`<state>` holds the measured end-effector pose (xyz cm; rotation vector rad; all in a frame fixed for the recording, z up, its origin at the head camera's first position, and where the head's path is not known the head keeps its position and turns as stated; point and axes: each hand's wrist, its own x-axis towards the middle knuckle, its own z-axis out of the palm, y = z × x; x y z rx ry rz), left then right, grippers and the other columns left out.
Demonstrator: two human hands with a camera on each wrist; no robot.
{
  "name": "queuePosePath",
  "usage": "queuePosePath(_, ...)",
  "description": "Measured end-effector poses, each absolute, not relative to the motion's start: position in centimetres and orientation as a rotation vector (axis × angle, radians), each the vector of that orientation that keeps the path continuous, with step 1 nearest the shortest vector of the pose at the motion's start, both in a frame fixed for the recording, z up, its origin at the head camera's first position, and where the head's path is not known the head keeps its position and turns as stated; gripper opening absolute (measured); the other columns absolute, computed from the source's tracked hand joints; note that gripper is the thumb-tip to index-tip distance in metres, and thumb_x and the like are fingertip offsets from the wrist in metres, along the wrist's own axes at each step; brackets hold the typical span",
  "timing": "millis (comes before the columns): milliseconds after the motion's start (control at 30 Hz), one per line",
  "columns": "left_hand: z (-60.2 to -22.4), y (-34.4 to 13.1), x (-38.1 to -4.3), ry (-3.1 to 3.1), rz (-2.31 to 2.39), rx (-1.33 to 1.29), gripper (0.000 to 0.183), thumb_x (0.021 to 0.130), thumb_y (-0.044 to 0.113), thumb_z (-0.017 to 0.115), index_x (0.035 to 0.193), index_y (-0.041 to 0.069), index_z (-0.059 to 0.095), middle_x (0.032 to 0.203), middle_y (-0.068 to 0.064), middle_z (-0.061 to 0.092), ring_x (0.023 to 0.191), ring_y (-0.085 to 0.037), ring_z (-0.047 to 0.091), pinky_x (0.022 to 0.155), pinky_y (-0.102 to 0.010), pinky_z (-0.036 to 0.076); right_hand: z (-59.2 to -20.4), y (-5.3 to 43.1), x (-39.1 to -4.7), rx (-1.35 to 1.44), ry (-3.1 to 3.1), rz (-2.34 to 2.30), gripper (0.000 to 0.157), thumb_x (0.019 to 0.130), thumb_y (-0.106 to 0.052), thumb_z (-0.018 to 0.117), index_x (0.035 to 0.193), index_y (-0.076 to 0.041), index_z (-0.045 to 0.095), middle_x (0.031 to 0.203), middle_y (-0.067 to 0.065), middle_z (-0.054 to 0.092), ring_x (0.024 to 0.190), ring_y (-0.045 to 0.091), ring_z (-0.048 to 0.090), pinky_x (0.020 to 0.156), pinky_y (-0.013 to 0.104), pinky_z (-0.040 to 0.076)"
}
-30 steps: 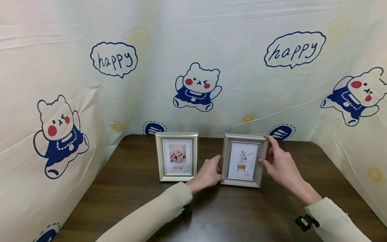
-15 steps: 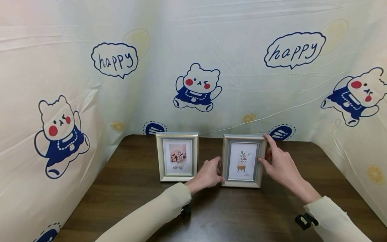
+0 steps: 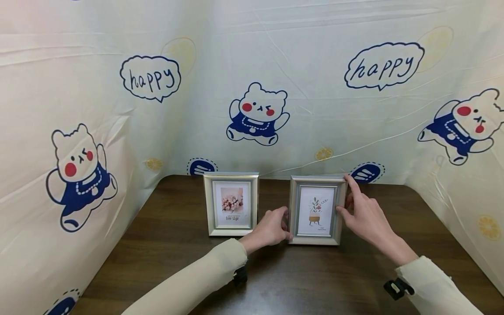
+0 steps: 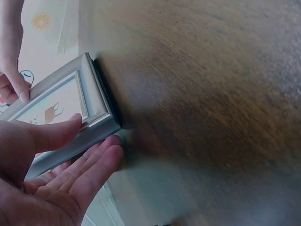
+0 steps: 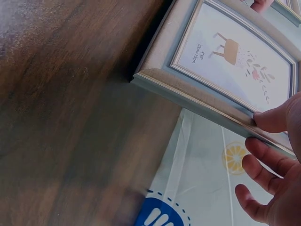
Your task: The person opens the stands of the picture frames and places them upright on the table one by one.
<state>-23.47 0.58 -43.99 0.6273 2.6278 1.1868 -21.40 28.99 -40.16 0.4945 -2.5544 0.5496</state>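
Note:
A silver picture frame [image 3: 318, 239] with a potted-plant print stands upright on the table, right of centre. My left hand [image 3: 271, 226] holds its lower left side; in the left wrist view the thumb [image 4: 59, 134] lies over the front border and the fingers extend along the side. On the opposite side my right hand [image 3: 366, 214] grips the frame, one fingertip at the top right corner and the thumb [image 5: 275, 118] on the front border. Left of it stands a second picture frame [image 3: 211, 210], with a pink-flower print, partly behind my left hand at its lower right corner.
Both frames stand toward the back of a dark wooden table [image 3: 165, 258]. A pale cloth [image 3: 315, 65] with bears and "happy" bubbles hangs behind and at the sides. Black straps [image 3: 398, 288] sit at my sleeves.
The plant-print frame has turned slightly between my hands, its top edge shifting a little left. My hands keep their holds, and the flower-print frame stays where it was.

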Motion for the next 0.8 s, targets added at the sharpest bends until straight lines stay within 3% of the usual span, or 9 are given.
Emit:
queuePosePath(300, -43.9, 0.1, -23.2, 2.679, 1.178, 0.636, 0.046, 0.08, 0.004, 0.092, 0.114, 0.004, 0.061, 0.08, -0.001, 0.072, 0.066, -0.01, 0.067, 0.061, -0.03, 0.055, -40.4, 28.9, -20.8, 0.446, -2.569, 0.573, 0.11, 0.087, -0.004, 0.083, 0.169, -0.01, 0.01, 0.082, 0.003, 0.067, 0.057, 0.011, 0.049, 0.055, 0.032, 0.046)
queuePosePath(533, -42.8, -0.6, -22.4, 2.766, 1.187, 0.608, 0.038, 0.085, 0.007, 0.089, 0.111, 0.001, 0.061, 0.072, 0.002, 0.065, 0.061, -0.01, 0.061, 0.055, -0.028, 0.052, -40.0, 28.5, -20.0, 0.38, -2.493, 0.563, 0.107, 0.089, -0.008, 0.082, 0.169, -0.009, 0.011, 0.081, 0.005, 0.067, 0.054, 0.011, 0.047, 0.052, 0.032, 0.044)
queuePosePath(700, -41.9, -1.5, -21.4, 2.818, 1.166, 0.673, 0.016, 0.098, 0.016, 0.078, 0.092, 0.007, 0.065, 0.065, 0.005, 0.058, 0.055, -0.008, 0.055, 0.051, -0.026, 0.046, -39.6, 27.5, -18.7, 0.308, -2.389, 0.594, 0.083, 0.09, -0.009, 0.08, 0.161, -0.006, 0.036, 0.083, 0.006, 0.065, 0.059, 0.016, 0.048, 0.053, 0.033, 0.041)
queuePosePath(800, -41.3, -2.2, -20.5, 2.867, 1.112, 0.744, 0.029, 0.105, 0.02, 0.068, 0.076, 0.014, 0.063, 0.056, 0.006, 0.05, 0.047, -0.007, 0.047, 0.046, -0.025, 0.039, -39.5, 26.6, -17.6, 0.314, -2.35, 0.607, 0.053, 0.091, -0.008, 0.08, 0.14, -0.002, 0.059, 0.082, 0.004, 0.063, 0.066, 0.018, 0.05, 0.054, 0.033, 0.04)
